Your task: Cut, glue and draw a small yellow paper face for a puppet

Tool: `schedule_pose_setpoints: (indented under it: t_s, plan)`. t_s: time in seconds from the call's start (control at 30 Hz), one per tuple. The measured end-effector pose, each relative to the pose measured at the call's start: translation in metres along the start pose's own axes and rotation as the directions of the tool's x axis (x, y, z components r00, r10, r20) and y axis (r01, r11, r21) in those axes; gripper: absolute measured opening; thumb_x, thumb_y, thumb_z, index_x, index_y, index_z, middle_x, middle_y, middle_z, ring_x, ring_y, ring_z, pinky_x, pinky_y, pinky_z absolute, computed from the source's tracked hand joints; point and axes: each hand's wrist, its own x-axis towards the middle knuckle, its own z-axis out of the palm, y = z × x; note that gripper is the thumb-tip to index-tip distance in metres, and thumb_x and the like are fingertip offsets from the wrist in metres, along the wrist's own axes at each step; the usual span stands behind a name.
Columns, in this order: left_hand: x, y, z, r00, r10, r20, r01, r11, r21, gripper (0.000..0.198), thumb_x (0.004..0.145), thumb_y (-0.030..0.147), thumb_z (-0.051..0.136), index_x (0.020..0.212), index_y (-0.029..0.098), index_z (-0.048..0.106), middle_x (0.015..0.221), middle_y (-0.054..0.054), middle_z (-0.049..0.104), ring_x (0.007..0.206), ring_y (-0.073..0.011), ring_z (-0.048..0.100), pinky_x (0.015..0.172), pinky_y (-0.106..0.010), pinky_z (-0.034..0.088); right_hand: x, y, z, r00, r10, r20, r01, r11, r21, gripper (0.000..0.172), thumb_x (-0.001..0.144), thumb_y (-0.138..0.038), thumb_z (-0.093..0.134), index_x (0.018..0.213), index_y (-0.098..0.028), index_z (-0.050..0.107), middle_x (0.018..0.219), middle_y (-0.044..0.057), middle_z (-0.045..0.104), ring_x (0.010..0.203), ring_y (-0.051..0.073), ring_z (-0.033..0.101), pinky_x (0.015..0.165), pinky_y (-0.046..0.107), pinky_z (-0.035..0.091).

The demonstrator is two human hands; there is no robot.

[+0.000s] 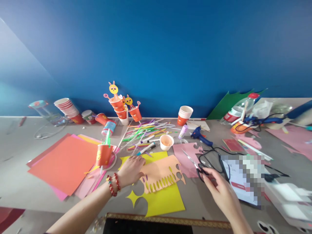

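My right hand (219, 187) grips black-handled scissors (192, 160) by their loops, with the blades pointing up-left over a pink sheet (185, 154). Its blades look closed or nearly so. My left hand (131, 170), a beaded bracelet on its wrist, rests at the left edge of a peach paper sheet (158, 167), thumb and fingers apart. A row of narrow slots and some round cut-outs mark that sheet. Beneath it lies yellow paper (168, 203), with a curved scrap corner at left. Just beyond my left fingers are several markers (146, 148).
Paper cups with bunny figures (117, 104) stand by the wall. Behind my hands are colored strips (146, 130), a white cup (167, 143), a glue stick (183, 131) and a blue glue gun (201, 136). Orange sheets (68, 162) lie left; a tablet (240, 183) lies right.
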Motion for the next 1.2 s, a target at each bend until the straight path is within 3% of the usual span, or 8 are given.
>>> schedule_pose_setpoints:
  t_s: [0.1,0.53,0.67,0.77,0.9,1.0,1.1,1.2]
  plan:
    - [0.001,0.000,0.003,1.000,-0.004,0.007,0.004,1.000,-0.008,0.021,0.084,0.023,0.064,0.104,0.018,0.059,0.103,-0.009,0.067,0.100,-0.0292,0.062,0.088,-0.041,0.047,0.000,-0.001,0.000,1.000,0.009,0.000,-0.009,1.000,0.004,0.034,0.092,-0.049,0.050,0.108,-0.023,0.064,0.099,0.008,0.077,0.072,0.022,0.073,0.061,0.030,0.058]
    - [0.003,0.001,0.000,1.000,-0.010,0.007,0.011,0.997,-0.083,0.027,0.079,0.020,0.066,0.103,0.016,0.056,0.112,-0.015,0.064,0.104,-0.0332,0.060,0.090,-0.044,0.046,-0.003,-0.001,0.001,1.000,0.026,0.012,-0.027,0.996,0.090,0.036,0.090,-0.050,0.053,0.109,-0.022,0.065,0.102,0.010,0.076,0.074,0.024,0.074,0.062,0.031,0.059]
    - [-0.003,0.001,0.002,1.000,0.005,0.026,-0.001,0.987,-0.163,0.032,0.080,0.016,0.062,0.111,0.017,0.054,0.103,-0.011,0.067,0.097,-0.0290,0.064,0.082,-0.037,0.048,-0.006,0.004,0.001,0.997,0.077,0.006,-0.077,0.976,0.204,0.036,0.088,-0.050,0.058,0.109,-0.022,0.066,0.101,0.011,0.075,0.082,0.026,0.074,0.066,0.031,0.060]
    - [-0.008,-0.003,0.000,0.996,0.076,0.039,-0.063,0.963,-0.264,0.044,0.083,0.018,0.063,0.126,0.019,0.050,0.103,-0.007,0.068,0.092,-0.0245,0.064,0.077,-0.032,0.048,-0.006,0.008,0.002,0.983,0.182,0.029,-0.178,0.902,0.394,0.040,0.083,-0.053,0.066,0.107,-0.021,0.066,0.097,0.011,0.074,0.085,0.027,0.072,0.069,0.033,0.061]
    - [-0.009,-0.011,-0.006,0.972,0.235,-0.025,-0.209,0.804,-0.557,0.022,0.088,0.036,0.066,0.099,0.017,0.064,0.092,-0.005,0.066,0.085,-0.0203,0.062,0.073,-0.028,0.047,-0.005,-0.001,0.001,0.953,0.297,0.051,-0.245,0.665,0.705,0.044,0.073,-0.052,0.080,0.102,-0.023,0.065,0.097,0.010,0.070,0.077,0.024,0.068,0.064,0.033,0.059]
    - [-0.010,-0.013,-0.007,0.981,0.196,0.011,-0.106,0.573,-0.813,0.031,0.088,0.046,0.066,0.095,0.015,0.062,0.087,-0.004,0.067,0.076,-0.0168,0.063,0.063,-0.024,0.047,-0.007,-0.022,-0.005,0.963,0.236,0.132,-0.238,0.506,0.829,0.034,0.076,-0.050,0.079,0.091,-0.024,0.065,0.092,0.007,0.066,0.067,0.018,0.059,0.058,0.030,0.052]
    - [-0.013,-0.007,-0.005,0.994,0.107,0.039,-0.002,0.359,-0.933,0.036,0.090,0.045,0.066,0.106,0.014,0.058,0.095,-0.009,0.070,0.073,-0.0168,0.067,0.059,-0.024,0.051,-0.017,-0.046,-0.010,0.961,0.124,0.245,-0.274,0.507,0.817,0.044,0.079,-0.065,0.070,0.084,-0.021,0.064,0.076,0.004,0.061,0.054,0.013,0.046,0.050,0.027,0.043]
    - [-0.018,0.004,-0.003,0.997,0.054,-0.056,-0.069,0.281,-0.957,0.032,0.092,0.043,0.064,0.105,0.014,0.055,0.094,-0.009,0.071,0.066,-0.0147,0.068,0.056,-0.023,0.051,-0.032,-0.071,-0.007,0.869,-0.028,0.494,-0.396,0.561,0.727,0.055,0.074,-0.072,0.068,0.083,-0.018,0.062,0.067,0.003,0.058,0.052,0.012,0.043,0.048,0.025,0.039]
